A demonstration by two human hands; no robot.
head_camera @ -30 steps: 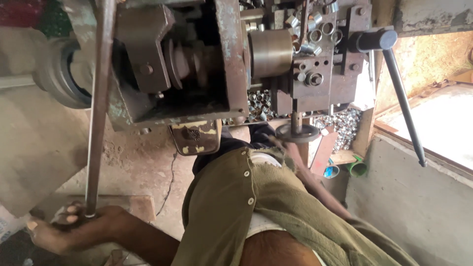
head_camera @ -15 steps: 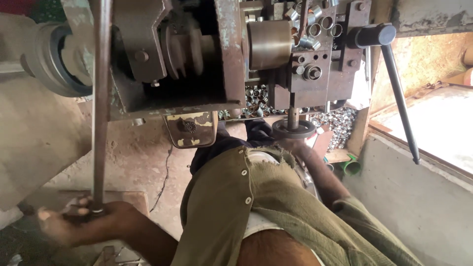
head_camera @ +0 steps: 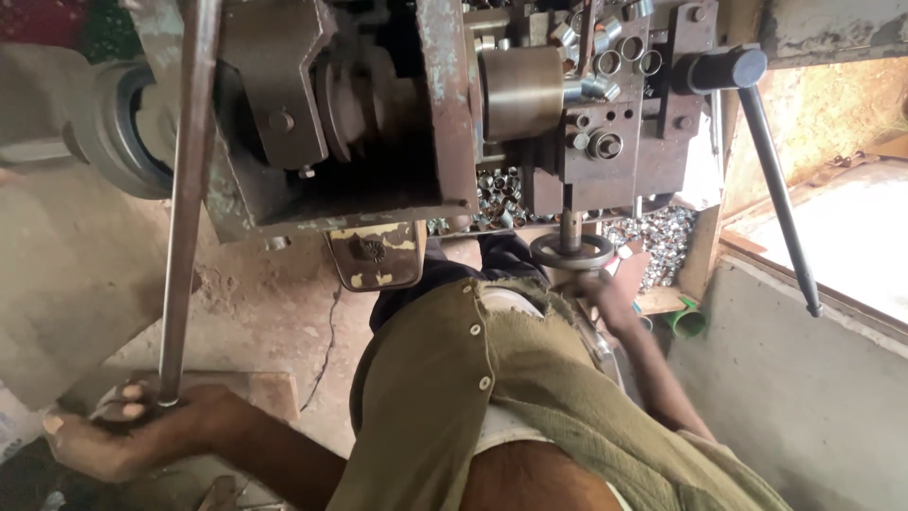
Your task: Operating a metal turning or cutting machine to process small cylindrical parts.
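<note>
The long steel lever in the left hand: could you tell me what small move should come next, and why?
Probably a short pull on the lever, since the left hand grips its lower end, while the right hand sits at the handwheel under the machine.

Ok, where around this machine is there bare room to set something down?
The bare concrete ledge lower right, under the slanted black lever, looks free. So does the dusty floor between the long steel rod and the olive shirt. It is crowded beneath the machine, where small metal rings are heaped.
</note>
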